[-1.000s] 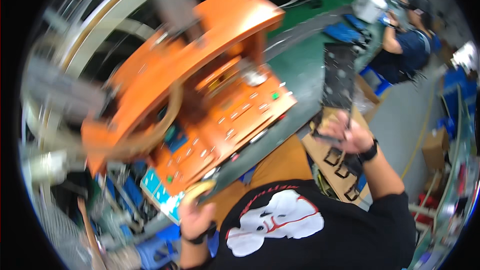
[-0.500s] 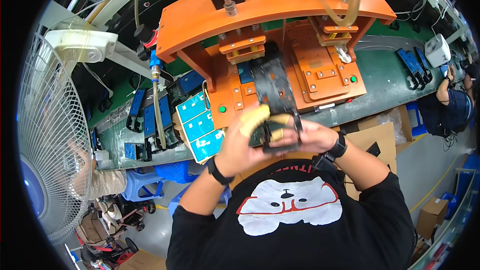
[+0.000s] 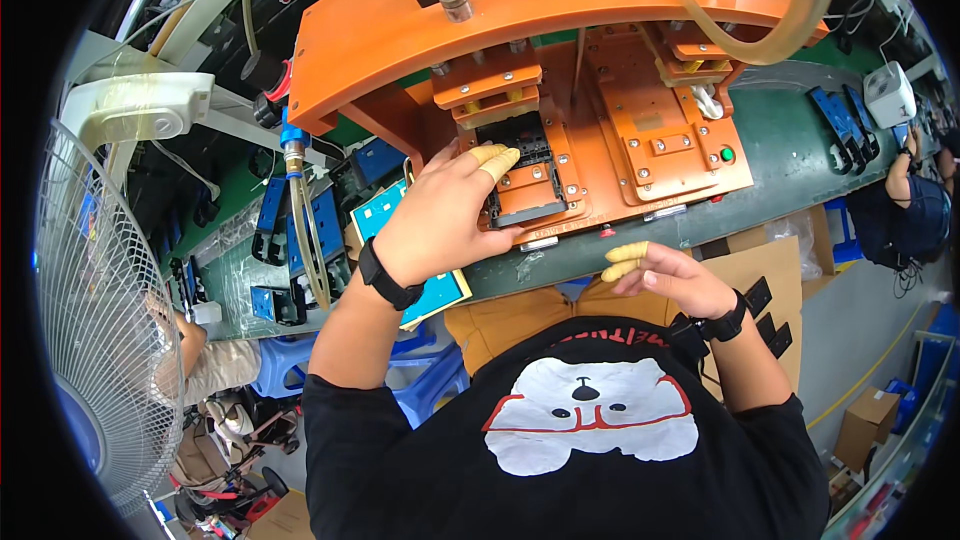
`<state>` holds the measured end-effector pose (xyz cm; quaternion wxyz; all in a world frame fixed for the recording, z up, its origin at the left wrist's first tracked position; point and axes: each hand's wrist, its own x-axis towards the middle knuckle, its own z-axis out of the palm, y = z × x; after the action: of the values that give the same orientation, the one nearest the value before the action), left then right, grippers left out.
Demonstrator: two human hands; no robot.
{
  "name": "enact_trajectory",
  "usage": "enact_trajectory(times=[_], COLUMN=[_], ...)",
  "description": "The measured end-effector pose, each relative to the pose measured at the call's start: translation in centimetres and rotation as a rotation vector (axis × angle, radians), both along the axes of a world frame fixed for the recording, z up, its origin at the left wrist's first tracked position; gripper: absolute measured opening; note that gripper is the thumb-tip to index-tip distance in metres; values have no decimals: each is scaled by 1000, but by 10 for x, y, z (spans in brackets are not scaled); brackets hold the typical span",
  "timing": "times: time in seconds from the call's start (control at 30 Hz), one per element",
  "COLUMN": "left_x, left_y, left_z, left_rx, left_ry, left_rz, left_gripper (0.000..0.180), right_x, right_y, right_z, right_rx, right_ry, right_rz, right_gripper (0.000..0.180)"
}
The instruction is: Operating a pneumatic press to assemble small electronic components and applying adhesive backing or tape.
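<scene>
A black plastic frame (image 3: 530,185) lies in the left fixture of an orange press (image 3: 550,5), below the raised left press block (image 3: 490,80). My left hand (image 3: 450,205) rests on the frame's left side, its fingers stretched over it and the thumb spread toward the near edge. Part of the frame is hidden beneath that hand. My right hand (image 3: 675,280) hovers in front of the press, holding nothing, its fingers loosely bent and apart. Yellow finger cots cover some fingertips of both hands. The right fixture (image 3: 660,145) holds no frame.
Blue-and-white sheets (image 3: 435,295) lie left of the press, near several blue-and-black parts (image 3: 315,230). More such parts (image 3: 845,130) are at the right of the green bench (image 3: 770,130). A caged fan (image 3: 110,320) stands at far left. Other people sit at both sides.
The black frame, held in both hands before, has gone down into the left fixture. My left hand has moved onto it there; my right hand has let go and drawn away to the right.
</scene>
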<state>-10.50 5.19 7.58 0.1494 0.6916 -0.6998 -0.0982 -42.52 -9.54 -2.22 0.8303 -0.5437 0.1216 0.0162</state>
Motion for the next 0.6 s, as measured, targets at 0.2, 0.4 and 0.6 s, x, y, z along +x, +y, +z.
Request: enact_trajectory(times=[0.2, 0.4, 0.6], left_x=[-7, -16, -28], left_y=[29, 98, 123], left_z=[-20, -79, -96], left_rx=[-225, -409, -420], left_ry=[75, 7, 111], left_rz=[98, 409, 558], left_gripper=[83, 72, 90], right_x=[5, 10, 57], right_y=[3, 9, 27], right_z=[3, -1, -6], right_rx=[-50, -247, -399], right_ry=[30, 42, 7], right_rz=[18, 80, 268], right_gripper=[48, 46, 47])
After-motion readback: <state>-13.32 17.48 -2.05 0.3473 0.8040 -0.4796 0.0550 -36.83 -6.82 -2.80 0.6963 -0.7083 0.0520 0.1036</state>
